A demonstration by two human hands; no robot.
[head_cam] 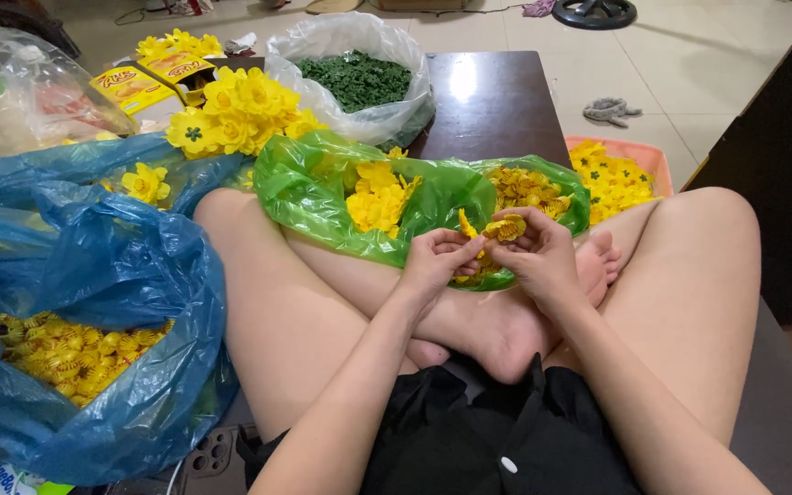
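The person sits cross-legged, and both hands meet just above the crossed ankles, over the near edge of the green bag (304,188). The left hand (434,259) is curled, fingers pinched around a small yellow petal piece (466,223); the right hand (538,252) is likewise closed, thumb and fingertips gripping a yellow flower centre (506,227) touching that petal piece, so the two parts seem to be mid-joining. Judging by the piles, the work looks well under way but far from over: a cluster of finished yellow flowers (240,110) lies on the dark counter (497,101) beyond the green bag, and more fill the orange tray (639,156) at the right. Plenty of loose stock remains, though. The green bag holds heaps of yellow petals and centres, the blue bag (93,275) at the left is full of small yellow parts, and the clear bag (350,50) of dark green pieces sits farther back.
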